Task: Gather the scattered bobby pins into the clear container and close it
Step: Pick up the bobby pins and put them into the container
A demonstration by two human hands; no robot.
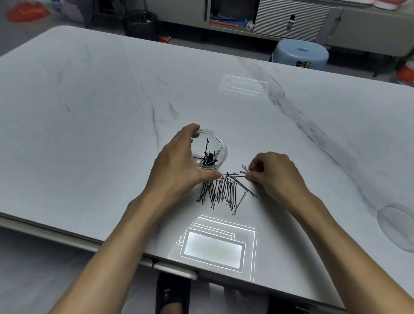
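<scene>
Clear container (222, 151): upright on the pale marbled table (95, 127), some black bobby pins (208, 157) inside, left hand (176, 165) curled round its wall. Loose pin pile (223, 192): just beside the container, on its near side. Right hand (274, 177): pinching pins at the pile's right edge. Clear lid (401, 227): flat, well apart at right.

Marble table (108, 103): container (222, 155), bobby pins (223, 191), lid (400, 229).

A white marble-patterned table (96, 107) fills the view, with a bright rectangular light reflection (213, 250) on its glossy top. Beyond its far edge stand a light blue plastic stool (300, 55), a black waste bin (141, 23) and a grey cabinet (366, 26) — an orange plastic bag (26, 11) lies far left.
</scene>
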